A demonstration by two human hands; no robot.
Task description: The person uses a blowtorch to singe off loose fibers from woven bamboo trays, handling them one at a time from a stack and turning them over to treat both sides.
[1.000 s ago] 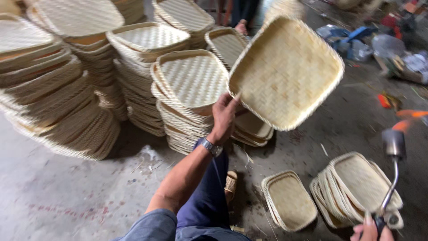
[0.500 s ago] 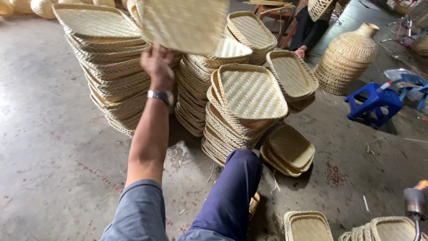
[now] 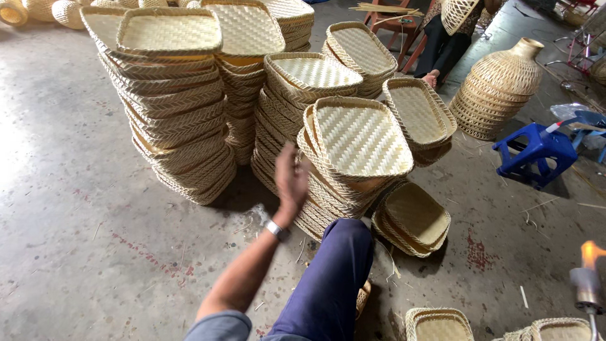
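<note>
My left hand (image 3: 290, 180) hangs in the air, blurred and empty with loose fingers, in front of a stack of woven bamboo trays (image 3: 360, 136). It wears a wristwatch. A tall stack (image 3: 177, 113) stands to the left, and a tray (image 3: 169, 31) lies on top of it, hollow side up. My right hand is out of frame. At the right edge only the head of a gas torch (image 3: 586, 284) shows, burning with a small flame.
More tray stacks stand behind, and a low pile (image 3: 413, 218) sits by my knee (image 3: 334, 265). A few trays (image 3: 439, 325) lie at the bottom right. A woven vase (image 3: 499, 88), a blue stool (image 3: 536, 151) and a seated person (image 3: 445, 44) are at the back right.
My left hand carried a tray up and left to the tall stack. The tray now lies on top, and the hand has dropped back empty. The view swung left.
</note>
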